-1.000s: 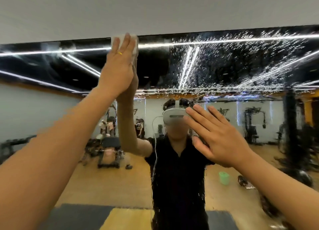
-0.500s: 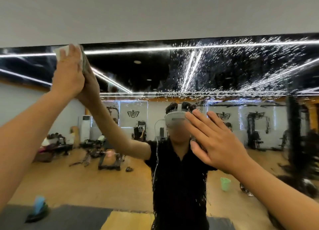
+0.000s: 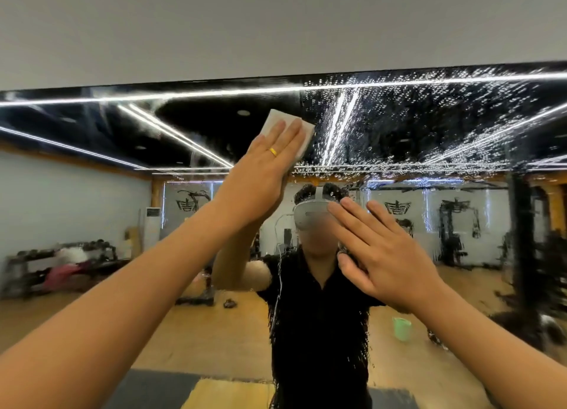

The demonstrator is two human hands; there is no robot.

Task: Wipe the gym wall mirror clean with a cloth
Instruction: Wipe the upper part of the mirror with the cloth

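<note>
Mirror on the wall, droplets beading its right part. White cloth lies flat against the glass under the straight fingers of the left hand, now lower and farther right than half a second earlier. Right hand stays flat on the glass, fingers straight and spread.

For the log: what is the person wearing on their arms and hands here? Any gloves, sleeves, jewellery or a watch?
No gloves. The left hand has a plain gold ring on one finger; the right hand shows no ring. The left forearm and right forearm are bare to the frame edge, with no sleeve, watch or strap. The mirror reflects a black short-sleeved shirt.
</note>
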